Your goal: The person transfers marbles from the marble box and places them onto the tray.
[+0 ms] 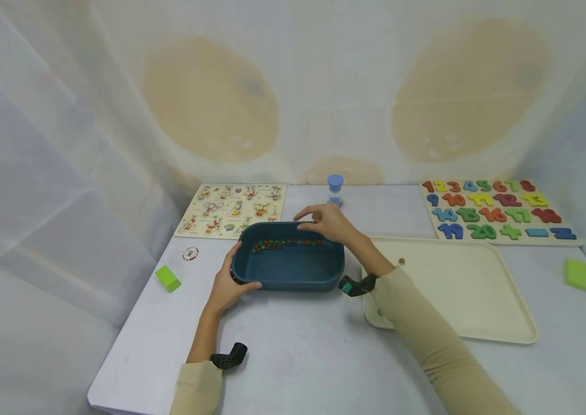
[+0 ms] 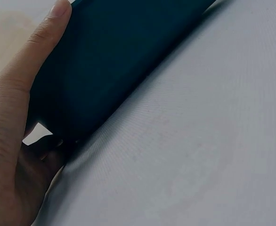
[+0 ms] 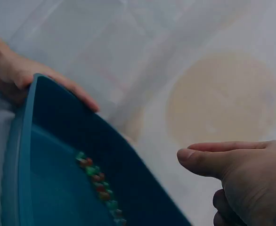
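Note:
A dark teal rectangular tub [image 1: 288,274] is in the middle of the table. Small red and green beads [image 3: 100,188] lie in a line along its far inner wall. My left hand [image 1: 226,286] grips the tub's left end, thumb along the near side and fingers round the corner. In the left wrist view, the tub's lower edge is close over the cloth. Over the far right rim is my right hand [image 1: 326,223], index finger and thumb extended, with nothing visible between them. The right wrist view shows its other fingers curled in.
A cream tray [image 1: 449,288] on the right bears a small brown piece [image 1: 402,261] and a green one [image 1: 379,312]. Behind are a picture puzzle board [image 1: 230,210], a blue sand timer [image 1: 335,190] and a number puzzle [image 1: 495,210]. Green blocks [image 1: 168,278] flank both sides; a round chip [image 1: 190,253] lies left.

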Demonstrator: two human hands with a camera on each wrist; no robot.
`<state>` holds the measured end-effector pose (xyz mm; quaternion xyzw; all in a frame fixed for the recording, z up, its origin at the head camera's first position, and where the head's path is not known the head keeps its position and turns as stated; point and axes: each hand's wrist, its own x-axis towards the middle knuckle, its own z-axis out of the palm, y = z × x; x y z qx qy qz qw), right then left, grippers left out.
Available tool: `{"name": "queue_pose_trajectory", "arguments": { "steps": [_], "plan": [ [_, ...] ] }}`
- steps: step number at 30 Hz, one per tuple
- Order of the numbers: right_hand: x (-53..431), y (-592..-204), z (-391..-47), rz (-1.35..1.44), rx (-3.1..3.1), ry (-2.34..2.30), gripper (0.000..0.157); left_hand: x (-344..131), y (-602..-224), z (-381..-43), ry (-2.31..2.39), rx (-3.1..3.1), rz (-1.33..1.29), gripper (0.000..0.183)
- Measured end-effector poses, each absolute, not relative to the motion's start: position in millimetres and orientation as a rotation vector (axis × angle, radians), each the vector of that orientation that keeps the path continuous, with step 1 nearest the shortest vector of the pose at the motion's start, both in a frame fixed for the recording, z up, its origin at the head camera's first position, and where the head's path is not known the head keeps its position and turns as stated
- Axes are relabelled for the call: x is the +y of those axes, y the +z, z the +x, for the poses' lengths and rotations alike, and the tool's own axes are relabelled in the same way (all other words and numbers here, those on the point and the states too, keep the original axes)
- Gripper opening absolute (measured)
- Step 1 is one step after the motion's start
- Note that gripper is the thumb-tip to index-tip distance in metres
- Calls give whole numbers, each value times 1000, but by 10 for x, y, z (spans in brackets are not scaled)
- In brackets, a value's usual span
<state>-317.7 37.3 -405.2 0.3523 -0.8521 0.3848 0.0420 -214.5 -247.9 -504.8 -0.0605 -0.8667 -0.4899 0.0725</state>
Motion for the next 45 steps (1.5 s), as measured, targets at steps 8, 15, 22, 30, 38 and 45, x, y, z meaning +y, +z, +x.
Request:
{"name": "queue_pose_trajectory", "arguments": {
  "steps": [8,15,22,30,38,45],
  "plan": [
    [-215,-4384,-3340,1140,-2896,1085,21,-2481,-5038,-2143,-1493,-2587,-214,102],
    [-311,-4616,-3353,1054,-2987,931,19,-2463,-4992,-2117,-1487,-2613,-210,103],
    [-358,-4659,-3349,1028,-3014,872,17,-2367,-4725,-1987,-1487,-2605,-249,101],
    [-73,-4417,-3222,1147,-2776,1081,18,-2353,-4727,-1970,-1501,-2593,-253,101],
    [1279,-4271,-2816,837,-2670,1100,21,-2321,-4708,-1988,-1514,-2599,-242,102],
    [2332,-4674,-2584,501,-2859,918,25,-2336,-4705,-1956,-1515,-2603,-218,101]
  ]
}}
